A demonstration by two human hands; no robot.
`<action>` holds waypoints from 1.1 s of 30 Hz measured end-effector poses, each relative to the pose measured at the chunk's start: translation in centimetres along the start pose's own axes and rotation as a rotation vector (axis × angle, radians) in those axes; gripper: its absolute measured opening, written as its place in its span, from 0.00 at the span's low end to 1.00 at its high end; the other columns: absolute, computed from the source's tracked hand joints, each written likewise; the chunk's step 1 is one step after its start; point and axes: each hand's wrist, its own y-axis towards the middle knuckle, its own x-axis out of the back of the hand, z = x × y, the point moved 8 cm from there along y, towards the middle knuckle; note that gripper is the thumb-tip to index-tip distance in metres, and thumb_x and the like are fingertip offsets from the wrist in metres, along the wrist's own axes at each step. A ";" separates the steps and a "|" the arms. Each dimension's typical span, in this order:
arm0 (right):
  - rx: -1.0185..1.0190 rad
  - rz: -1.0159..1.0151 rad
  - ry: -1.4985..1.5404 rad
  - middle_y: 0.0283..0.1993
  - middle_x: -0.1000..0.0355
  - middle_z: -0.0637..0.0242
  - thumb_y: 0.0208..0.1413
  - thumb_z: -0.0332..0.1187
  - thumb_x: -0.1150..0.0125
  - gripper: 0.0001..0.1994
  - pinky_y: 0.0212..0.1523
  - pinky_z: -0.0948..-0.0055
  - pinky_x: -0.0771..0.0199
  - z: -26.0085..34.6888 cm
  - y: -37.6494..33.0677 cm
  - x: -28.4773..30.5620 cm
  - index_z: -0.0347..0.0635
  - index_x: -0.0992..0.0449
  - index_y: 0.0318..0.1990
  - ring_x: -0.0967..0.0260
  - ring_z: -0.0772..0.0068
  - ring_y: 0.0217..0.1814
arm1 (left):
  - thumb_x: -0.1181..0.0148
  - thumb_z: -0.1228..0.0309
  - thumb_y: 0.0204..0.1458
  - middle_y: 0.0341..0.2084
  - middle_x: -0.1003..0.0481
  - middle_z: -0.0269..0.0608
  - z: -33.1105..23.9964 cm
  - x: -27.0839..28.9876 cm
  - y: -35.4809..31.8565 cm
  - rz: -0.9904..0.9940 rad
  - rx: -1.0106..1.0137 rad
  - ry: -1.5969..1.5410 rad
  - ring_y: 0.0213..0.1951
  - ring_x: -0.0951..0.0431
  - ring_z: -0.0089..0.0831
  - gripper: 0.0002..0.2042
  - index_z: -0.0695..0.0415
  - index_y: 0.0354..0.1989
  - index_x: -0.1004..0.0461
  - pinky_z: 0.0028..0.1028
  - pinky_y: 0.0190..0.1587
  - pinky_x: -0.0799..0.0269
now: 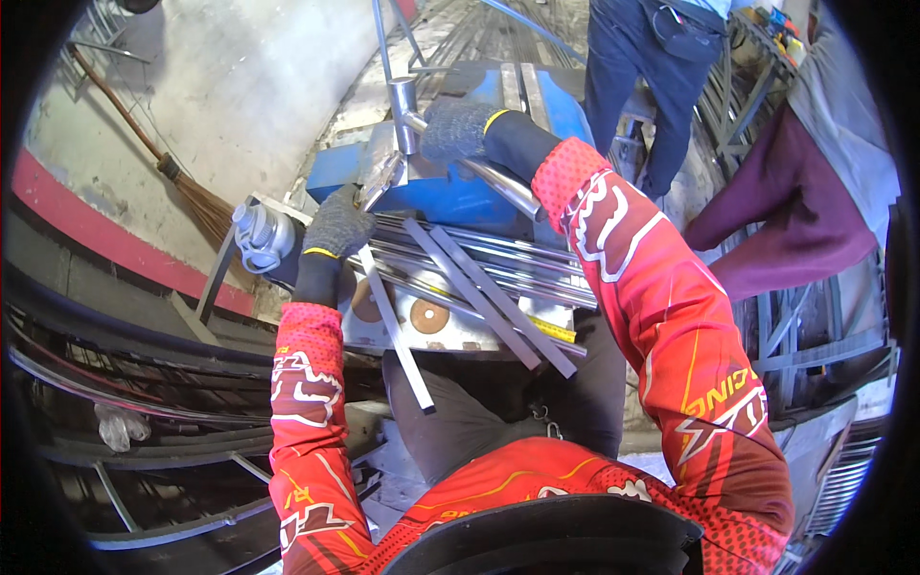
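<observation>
Gloves of grey knit cover both hands over a blue metal bench machine [450,192]. The left hand [337,225] is closed around the near end of a short flat steel piece [379,179], whose long axis runs from the hand up and to the right, toward the far side of the machine. The right hand [458,129] is wrapped around a shiny steel lever handle [503,182] that slants from the far left down to the near right under the red sleeve; its far end meets an upright steel post [404,101] just left of the glove. The flat piece lies to the left of and nearer than the right hand, so the left hand is the closer one. Long flat grey steel bars [479,287] are stacked across the machine's near edge, one angled bar [395,331] overhanging toward the lap. A round silver motor housing [261,235] sits just left of the left hand. A stick broom [172,168] leans at the far left, and a person in blue trousers [637,77] stands beyond the machine.
</observation>
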 end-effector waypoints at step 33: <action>0.004 -0.050 -0.023 0.29 0.21 0.47 0.42 0.33 0.40 0.16 0.28 0.57 0.20 -1.3 1.5 -0.4 0.32 0.19 0.37 0.20 0.55 0.26 | 0.43 0.67 0.47 0.42 0.24 0.66 0.2 -0.7 0.2 0.047 -0.003 -0.009 0.49 0.24 0.61 0.17 0.64 0.44 0.26 0.49 0.52 0.29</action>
